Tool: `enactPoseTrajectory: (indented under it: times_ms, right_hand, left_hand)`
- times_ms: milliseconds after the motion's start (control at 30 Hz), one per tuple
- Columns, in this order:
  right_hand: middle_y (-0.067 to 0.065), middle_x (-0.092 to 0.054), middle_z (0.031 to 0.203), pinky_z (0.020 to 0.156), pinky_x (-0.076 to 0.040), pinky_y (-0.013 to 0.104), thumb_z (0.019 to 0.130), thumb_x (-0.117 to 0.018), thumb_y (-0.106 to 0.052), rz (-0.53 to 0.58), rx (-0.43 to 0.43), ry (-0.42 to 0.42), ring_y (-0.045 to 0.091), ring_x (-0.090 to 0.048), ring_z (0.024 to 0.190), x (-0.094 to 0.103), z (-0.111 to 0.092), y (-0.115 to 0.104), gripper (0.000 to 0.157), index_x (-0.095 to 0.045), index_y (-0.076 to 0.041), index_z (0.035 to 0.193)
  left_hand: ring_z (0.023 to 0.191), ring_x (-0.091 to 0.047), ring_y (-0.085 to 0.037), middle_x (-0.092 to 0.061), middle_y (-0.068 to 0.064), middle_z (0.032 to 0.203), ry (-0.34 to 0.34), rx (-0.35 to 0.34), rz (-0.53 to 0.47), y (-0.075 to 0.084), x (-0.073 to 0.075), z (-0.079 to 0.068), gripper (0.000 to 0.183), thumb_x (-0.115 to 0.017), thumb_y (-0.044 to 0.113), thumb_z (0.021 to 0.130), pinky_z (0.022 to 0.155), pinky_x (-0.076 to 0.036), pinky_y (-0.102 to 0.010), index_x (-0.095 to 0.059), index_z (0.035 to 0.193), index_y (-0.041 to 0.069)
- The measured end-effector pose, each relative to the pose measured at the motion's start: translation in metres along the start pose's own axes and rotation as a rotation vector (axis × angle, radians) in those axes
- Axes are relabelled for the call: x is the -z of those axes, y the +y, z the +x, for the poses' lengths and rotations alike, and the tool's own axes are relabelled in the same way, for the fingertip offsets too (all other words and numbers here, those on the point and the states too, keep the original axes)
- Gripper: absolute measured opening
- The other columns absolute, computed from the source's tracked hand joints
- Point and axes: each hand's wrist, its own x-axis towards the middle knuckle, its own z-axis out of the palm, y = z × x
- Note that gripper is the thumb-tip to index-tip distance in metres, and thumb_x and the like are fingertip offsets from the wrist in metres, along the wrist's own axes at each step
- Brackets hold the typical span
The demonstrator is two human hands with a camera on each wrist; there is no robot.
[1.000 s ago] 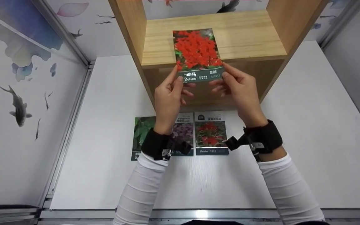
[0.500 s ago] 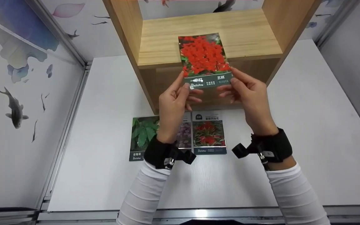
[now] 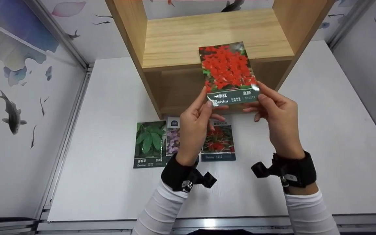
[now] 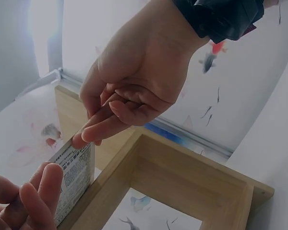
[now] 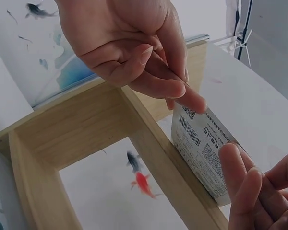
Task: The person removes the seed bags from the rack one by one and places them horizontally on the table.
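A seed packet with red flowers and a dark green lower band is held up in front of the wooden shelf. My left hand pinches its lower left corner between thumb and fingers. At the lower right corner, my right hand pinches it the same way. Both wrist views show the packet's printed back, with barcodes and small text. Three more packets lie side by side on the table: a green-leaf packet, a purple-flower packet partly covered by my left hand, and another red-flower packet.
An open wooden shelf unit stands at the back of the white table, its board behind the held packet. White walls with painted fish close in the sides. A metal rail runs along the front edge.
Both hands have drawn the held packet back from the shelf, toward me and to the right. The green-leaf packet has come into full view, while my left arm now overlaps the purple-flower one.
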Motion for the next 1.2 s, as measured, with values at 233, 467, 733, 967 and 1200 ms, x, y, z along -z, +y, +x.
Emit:
enactPoseTrajectory:
  times_ms: [233,467,733,967,1200]
  right_hand:
    - [0.025,-0.062,0.095,0.044,-0.043,0.022,0.090,-0.055,-0.015,0.010,-0.001,0.065,0.031,-0.063,0.069,0.009,-0.020,0.004,0.037,-0.052,-0.005,0.125]
    - [0.024,-0.060,0.104,0.046,-0.045,0.023,0.090,-0.053,-0.015,-0.032,-0.011,0.109,0.032,-0.063,0.073,0.024,-0.040,0.007,0.036,-0.052,-0.005,0.125]
    - [0.024,-0.056,0.114,0.048,-0.047,0.026,0.090,-0.053,-0.009,-0.015,-0.014,0.149,0.033,-0.063,0.077,0.042,-0.062,0.010,0.036,-0.051,-0.002,0.125]
    - [0.024,-0.057,0.112,0.048,-0.048,0.026,0.088,-0.056,-0.008,-0.014,-0.069,0.211,0.031,-0.064,0.078,0.052,-0.068,0.019,0.038,-0.052,-0.003,0.125]
    - [0.021,-0.058,0.112,0.050,-0.049,0.025,0.084,-0.061,-0.007,-0.057,-0.131,0.226,0.027,-0.064,0.078,0.065,-0.073,0.037,0.042,-0.052,-0.004,0.125]
  left_hand:
    - [0.054,-0.057,-0.021,-0.065,-0.008,0.077,-0.020,0.041,0.022,-0.003,-0.012,-0.016,0.050,-0.045,0.011,0.094,0.042,-0.040,-0.024,-0.027,0.140,0.005]
    - [0.052,-0.052,-0.017,-0.066,-0.008,0.079,-0.078,0.053,-0.017,-0.005,-0.023,-0.031,0.050,-0.045,0.010,0.094,0.043,-0.037,-0.023,-0.026,0.140,0.005]
    - [0.056,-0.050,-0.021,-0.060,-0.012,0.076,-0.159,0.032,0.025,-0.011,-0.030,-0.041,0.047,-0.045,0.010,0.094,0.049,-0.041,-0.024,-0.031,0.139,0.005]
    - [0.056,-0.052,-0.020,-0.061,-0.008,0.078,-0.183,0.084,0.063,-0.029,-0.031,-0.047,0.047,-0.046,0.014,0.094,0.052,-0.047,-0.029,-0.032,0.138,0.007]
    - [0.061,-0.056,-0.011,-0.062,-0.003,0.081,-0.206,0.129,0.107,-0.047,-0.031,-0.050,0.047,-0.046,0.017,0.094,0.054,-0.048,-0.030,-0.032,0.139,0.008]
